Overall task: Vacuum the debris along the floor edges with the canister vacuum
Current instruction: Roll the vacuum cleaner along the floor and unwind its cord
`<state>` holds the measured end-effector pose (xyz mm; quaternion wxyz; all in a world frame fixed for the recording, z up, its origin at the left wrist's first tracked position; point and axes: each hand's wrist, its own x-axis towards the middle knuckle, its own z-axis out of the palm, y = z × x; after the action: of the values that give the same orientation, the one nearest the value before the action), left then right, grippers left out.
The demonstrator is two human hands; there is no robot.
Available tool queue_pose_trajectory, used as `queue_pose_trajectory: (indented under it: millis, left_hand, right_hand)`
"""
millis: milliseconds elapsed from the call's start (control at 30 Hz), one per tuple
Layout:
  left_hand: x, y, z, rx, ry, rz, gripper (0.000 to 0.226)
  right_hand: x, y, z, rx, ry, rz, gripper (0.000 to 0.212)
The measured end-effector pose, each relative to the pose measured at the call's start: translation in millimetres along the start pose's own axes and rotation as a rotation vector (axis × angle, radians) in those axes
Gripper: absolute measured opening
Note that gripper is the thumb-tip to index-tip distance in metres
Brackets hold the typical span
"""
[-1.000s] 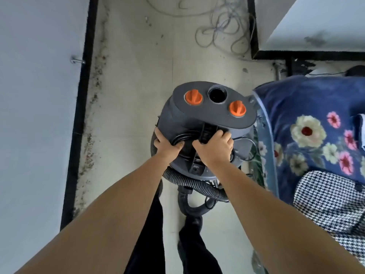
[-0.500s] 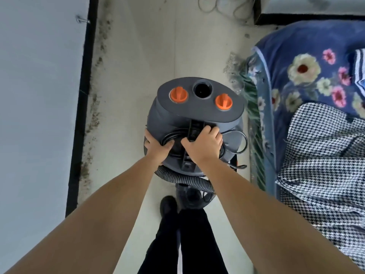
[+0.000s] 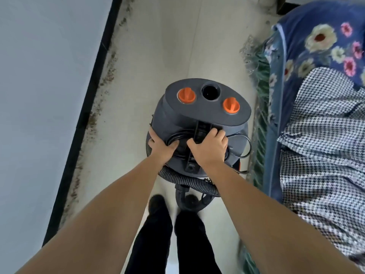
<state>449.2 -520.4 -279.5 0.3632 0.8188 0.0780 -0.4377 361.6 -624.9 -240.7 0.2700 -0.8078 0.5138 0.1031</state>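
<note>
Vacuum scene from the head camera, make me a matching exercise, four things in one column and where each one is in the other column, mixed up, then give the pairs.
Things:
1. debris
2. orange knobs
3. ribbed hose
4. checked cloth

Places:
A. on the flowered blue cover, at the right
B. on the flat top of the canister vacuum
C. curled round the canister's base, on the side near the feet
D. on the floor along the black skirting, at the left

Pairs: 1-D, 2-B, 3-C, 4-A
</note>
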Motion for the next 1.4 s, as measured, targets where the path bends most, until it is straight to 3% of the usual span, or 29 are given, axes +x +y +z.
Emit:
queue_pose_trajectory:
  millis: [567,833,933,1000,1100,1200,1400]
  left_hand:
    - [-131,-217,-49,0.016,0.007,-0.019,0.107]
    - [-162,-260,-49,0.005,0.030,-0.005,0.108]
    - [-172,-263,-48,0.064,0.133,0.205,0.102]
    - [-191,-270,-38,0.112,0.197,0.375,0.102]
    - [-217,-278,-11,0.178,0.092,0.381,0.120]
    - [-213,-266,0,0.315,0.085,0.350,0.122]
    - [-208,-244,14,0.425,0.104,0.561,0.093]
  right_hand:
    - [-236,60,104,-0.032,0.007,0.012,0.072]
    - [-276,86,120,-0.108,-0.008,-0.082,0.077]
    - [-271,100,110,-0.084,-0.063,-0.136,0.074]
    - [-266,117,98,0.054,-0.093,-0.187,0.055]
    - [-262,140,83,0.217,-0.189,-0.265,0.035]
    - [-261,146,77,0.215,-0.255,-0.294,0.045]
    - [-254,162,82,-0.048,-0.097,-0.245,0.055]
